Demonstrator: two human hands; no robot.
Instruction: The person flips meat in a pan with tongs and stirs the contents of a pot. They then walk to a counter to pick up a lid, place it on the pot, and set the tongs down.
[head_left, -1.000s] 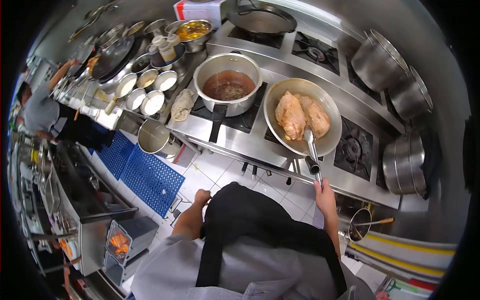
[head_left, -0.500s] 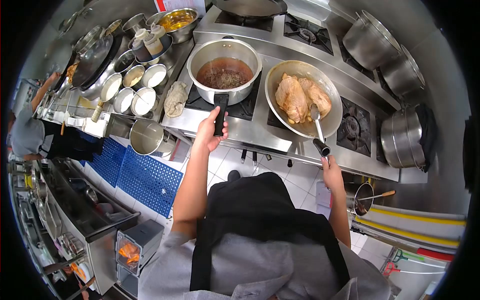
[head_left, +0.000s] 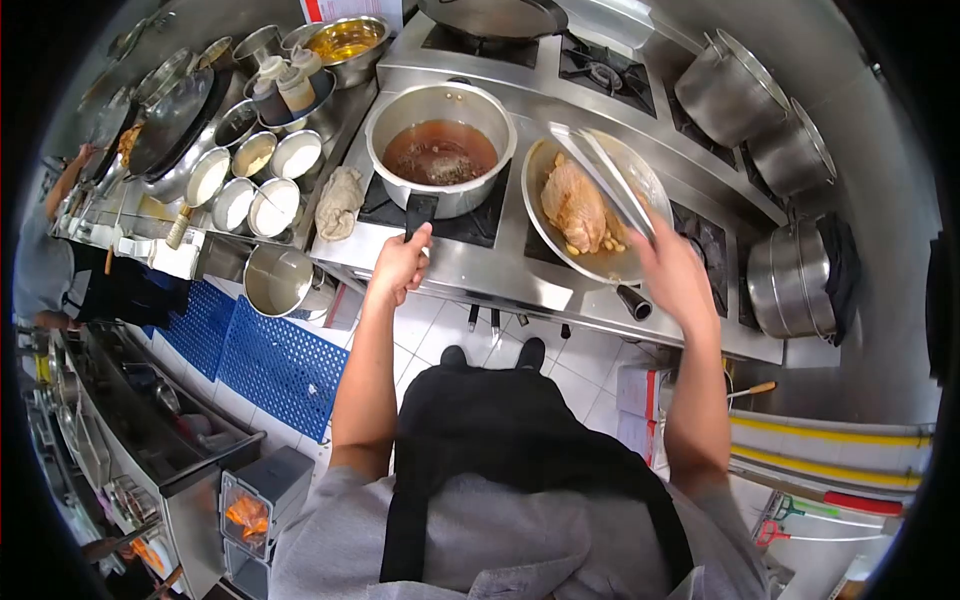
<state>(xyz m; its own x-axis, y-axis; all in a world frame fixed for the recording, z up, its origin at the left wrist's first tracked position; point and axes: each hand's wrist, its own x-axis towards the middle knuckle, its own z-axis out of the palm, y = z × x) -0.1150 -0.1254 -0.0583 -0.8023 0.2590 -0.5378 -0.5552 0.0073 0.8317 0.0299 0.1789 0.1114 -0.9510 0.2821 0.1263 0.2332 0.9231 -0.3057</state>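
Observation:
My left hand (head_left: 402, 265) is closed around the black handle (head_left: 421, 213) of a deep metal pot (head_left: 440, 200) on a burner. Reddish-brown liquid (head_left: 441, 152) with foam fills its lower part. My right hand (head_left: 672, 268) grips metal tongs (head_left: 600, 178), raised over a wide pan (head_left: 650, 178) and slightly blurred. In that pan lies a large browned piece of meat (head_left: 573, 205), with small yellowish pieces (head_left: 607, 243) beside it. The tongs and my right hand cover the pan's right side. Below the hand, the pan's black handle (head_left: 634, 302) points toward me.
A crumpled cloth (head_left: 341, 204) lies left of the pot. Bowls of white powder (head_left: 272, 207), squeeze bottles (head_left: 296, 88) and a bowl of yellow liquid (head_left: 347, 40) stand farther left. Large stockpots (head_left: 731, 85) line the right. Another person (head_left: 42, 258) works at far left.
My right hand has moved from beside the pan's handle up over the pan, lifting the tongs. The liquid's surface looks less covered with foam. My left hand keeps holding the pot's handle.

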